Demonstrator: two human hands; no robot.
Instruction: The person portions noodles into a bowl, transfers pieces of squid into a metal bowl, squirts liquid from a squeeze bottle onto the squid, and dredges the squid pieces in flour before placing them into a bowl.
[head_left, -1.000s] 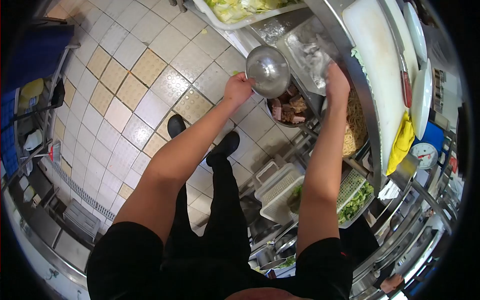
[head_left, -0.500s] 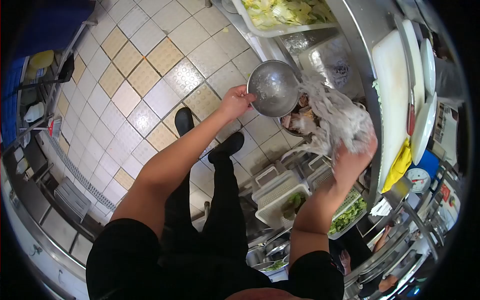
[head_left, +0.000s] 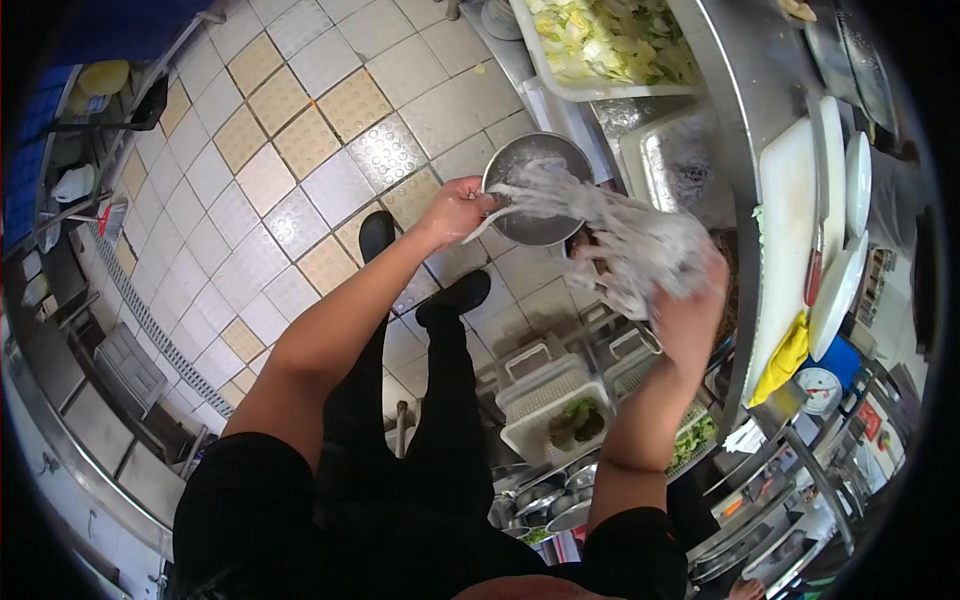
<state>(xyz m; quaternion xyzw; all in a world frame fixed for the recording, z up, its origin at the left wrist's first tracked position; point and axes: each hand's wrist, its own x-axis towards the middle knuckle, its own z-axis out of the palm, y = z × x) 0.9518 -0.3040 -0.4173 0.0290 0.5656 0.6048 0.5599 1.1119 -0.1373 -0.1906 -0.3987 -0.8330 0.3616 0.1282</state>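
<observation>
My left hand (head_left: 460, 211) grips the rim of a round metal bowl (head_left: 540, 232), which it holds out over the floor beside the counter. In my right hand (head_left: 690, 310) is a large bunch of whitish, stringy strips (head_left: 640, 245), blurred by motion. The bunch reaches across to the bowl, and its loose ends lie over the bowl's inside and hang past the rim near my left fingers. Brown meat-like pieces (head_left: 588, 248) show partly from under the strips.
A white tub of chopped pale-green leaves (head_left: 615, 50) stands at the top. Below it sits a metal pan (head_left: 650, 165). To the right lie a white cutting board (head_left: 785, 210), a red-handled knife (head_left: 814, 278) and a yellow cloth (head_left: 783, 362). Baskets with dark green leaves (head_left: 577, 424) stand below.
My right hand has swung the whitish strips leftward, so their ends now lie across the bowl. The bowl has shifted slightly left and down, still in my left hand.
</observation>
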